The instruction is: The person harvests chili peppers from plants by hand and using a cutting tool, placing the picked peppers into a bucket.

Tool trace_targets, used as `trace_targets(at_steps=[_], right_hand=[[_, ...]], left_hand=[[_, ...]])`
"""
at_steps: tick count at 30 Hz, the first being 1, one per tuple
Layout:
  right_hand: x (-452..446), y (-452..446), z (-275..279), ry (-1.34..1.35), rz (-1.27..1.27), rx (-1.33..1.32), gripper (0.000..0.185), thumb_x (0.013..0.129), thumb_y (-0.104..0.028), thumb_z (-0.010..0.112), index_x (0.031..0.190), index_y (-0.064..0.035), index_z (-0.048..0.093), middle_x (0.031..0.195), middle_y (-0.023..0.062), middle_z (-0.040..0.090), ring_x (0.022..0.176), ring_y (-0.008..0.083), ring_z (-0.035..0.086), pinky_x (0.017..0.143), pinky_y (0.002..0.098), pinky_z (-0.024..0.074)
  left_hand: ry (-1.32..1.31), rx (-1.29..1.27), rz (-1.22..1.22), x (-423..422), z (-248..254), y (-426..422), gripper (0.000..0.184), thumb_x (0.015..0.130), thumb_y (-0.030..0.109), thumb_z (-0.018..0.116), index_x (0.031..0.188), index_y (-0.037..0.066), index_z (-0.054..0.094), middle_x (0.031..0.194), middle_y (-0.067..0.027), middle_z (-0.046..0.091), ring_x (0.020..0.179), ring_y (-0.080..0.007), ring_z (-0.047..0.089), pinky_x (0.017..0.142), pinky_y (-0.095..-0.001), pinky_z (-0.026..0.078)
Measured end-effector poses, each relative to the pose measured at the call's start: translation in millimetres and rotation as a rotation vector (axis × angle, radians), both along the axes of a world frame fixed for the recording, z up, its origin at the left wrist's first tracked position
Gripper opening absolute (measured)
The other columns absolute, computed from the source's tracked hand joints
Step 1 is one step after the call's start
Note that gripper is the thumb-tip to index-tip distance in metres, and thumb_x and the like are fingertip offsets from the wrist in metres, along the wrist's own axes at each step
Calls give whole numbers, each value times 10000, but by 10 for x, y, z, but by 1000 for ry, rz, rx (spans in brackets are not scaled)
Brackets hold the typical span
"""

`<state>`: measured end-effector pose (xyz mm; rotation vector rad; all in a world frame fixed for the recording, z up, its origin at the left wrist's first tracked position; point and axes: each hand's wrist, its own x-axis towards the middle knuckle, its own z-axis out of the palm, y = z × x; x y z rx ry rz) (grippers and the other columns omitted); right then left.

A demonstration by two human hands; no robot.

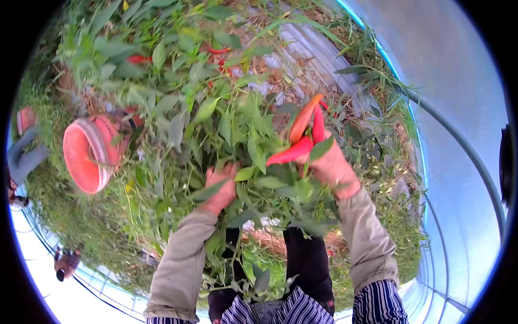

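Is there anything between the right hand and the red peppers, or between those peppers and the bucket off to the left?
Nothing parts the right hand from the red peppers: it holds them, a leaf overlapping it. Between them and the pink bucket stand leafy pepper plants, with the left hand among them, nearer the body.

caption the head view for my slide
Right hand holding red peppers, left hand among the leaves, a pink bucket off to the left
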<state>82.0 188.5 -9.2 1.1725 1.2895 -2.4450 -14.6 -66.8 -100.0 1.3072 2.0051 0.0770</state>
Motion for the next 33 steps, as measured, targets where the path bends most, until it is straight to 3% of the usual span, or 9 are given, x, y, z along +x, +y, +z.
trace_targets(at_steps=[3, 6, 11, 14, 17, 18, 23, 31, 33], right_hand=[[160, -408, 146, 168, 73, 312, 380, 651, -74, 757, 973, -13, 564, 856, 11, 580, 794, 103, 558, 697, 227, 452], [138, -765, 561, 35, 88, 364, 326, 673, -71, 736, 936, 10, 563, 923, 51, 598, 851, 131, 572, 830, 270, 452], [278, -1193, 821, -8, 223, 453, 276, 683, -54, 715, 914, 8, 577, 917, 36, 585, 848, 109, 548, 793, 247, 441], [341, -1326, 1021, -62, 203, 441, 266, 642, -2, 692, 881, 16, 576, 916, 64, 554, 861, 139, 541, 783, 256, 442], [503, -1334, 1084, -99, 131, 330, 323, 677, -53, 736, 940, 9, 559, 921, 17, 555, 855, 91, 513, 780, 235, 438], [555, -1348, 1054, -57, 102, 345, 345, 698, -84, 744, 969, 3, 549, 923, 15, 555, 857, 83, 510, 788, 236, 436], [742, -1263, 1188, -66, 53, 314, 287, 722, -100, 733, 918, -7, 545, 925, 33, 558, 853, 98, 512, 797, 253, 434], [712, -1221, 1208, -264, -149, 159, 226, 761, -69, 673, 935, -15, 540, 914, 63, 568, 805, 91, 537, 604, 224, 461], [632, -1157, 1128, -210, -499, -146, 245, 795, -68, 624, 1008, -45, 503, 886, 58, 564, 733, 110, 533, 569, 223, 449]], left_hand=[[-198, 90, 63, -78, 183, -2, 472, 745, 206, 562, 1190, 74, 478, 1084, -128, 536, 1070, -315, 455, 866, -471, 350], [-89, 40, 235, -90, 376, 109, 575, 694, 174, 616, 1233, 80, 437, 1150, -149, 496, 1128, -341, 423, 901, -480, 340], [-358, 84, 506, -153, 1068, 220, 826, 589, 142, 716, 1324, 97, 342, 1325, -144, 341, 1238, -348, 311, 976, -466, 310], [-343, 335, 138, 74, 1357, 139, 858, 547, 94, 731, 1325, 150, 373, 1388, -111, 272, 1244, -310, 322, 919, -487, 359], [-594, 255, 187, 313, 1132, 31, 738, 558, 93, 734, 1241, 179, 467, 1402, -85, 253, 1241, -314, 329, 877, -489, 373], [-554, 193, 177, 345, 1193, 89, 626, 581, 274, 730, 1142, 63, 548, 1396, -70, 266, 1185, -322, 364, 887, -468, 381], [-503, 280, 240, 581, 1207, 123, 516, 637, 293, 677, 1086, 75, 545, 1322, -54, 356, 1155, -298, 391, 900, -439, 366], [-416, 339, 167, 687, 1108, 106, 529, 618, 60, 608, 1135, 122, 516, 1162, -38, 467, 1148, -297, 402, 898, -446, 362], [-427, 379, 247, 698, 1090, 61, 529, 610, 23, 589, 1129, 93, 515, 1146, -58, 486, 1156, -288, 401, 911, -438, 360]])
